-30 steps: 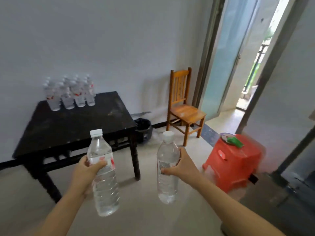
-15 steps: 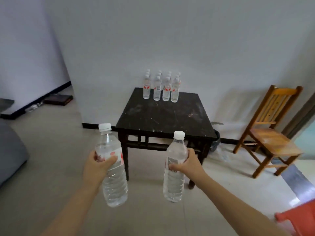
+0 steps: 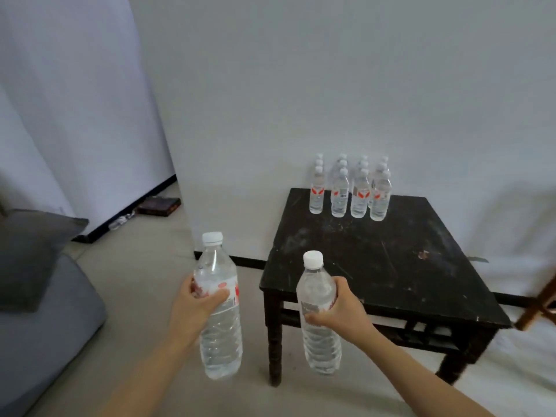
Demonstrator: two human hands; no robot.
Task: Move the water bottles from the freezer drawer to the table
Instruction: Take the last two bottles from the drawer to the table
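Clear plastic in both fists here. The left hand (image 3: 195, 305) is wrapped round the label band of the left bottle (image 3: 222, 341), thumb across the front, fingers curled behind, and the bottle is upright with its white cap on top. The right hand (image 3: 340, 311) has the same sort of hold on the right bottle (image 3: 322, 347), fingers folded round its middle, cap up, leaning only a touch. Both bottles look full and both are carried in the air, touching nothing but the hands.

Now the placing. The left bottle hangs over the pale floor (image 3: 144, 281), just left of the table (image 3: 376, 266). The right bottle sits in front of the table's near left corner and leg, its cap showing against the dark top.

Further out, that black, scuffed tabletop carries a group of bottles (image 3: 352, 194) at its far edge by the white wall (image 3: 331, 85), upright in tidy rows, red marks on the labels. The back rows overlap, so the exact count cannot be told.

On the left, a grey sofa (image 3: 45, 326) with a darker cushion (image 3: 30, 251). A dark flat box (image 3: 159, 206) lies on the floor by the skirting, and a wooden chair (image 3: 538, 308) pokes in at the right edge.
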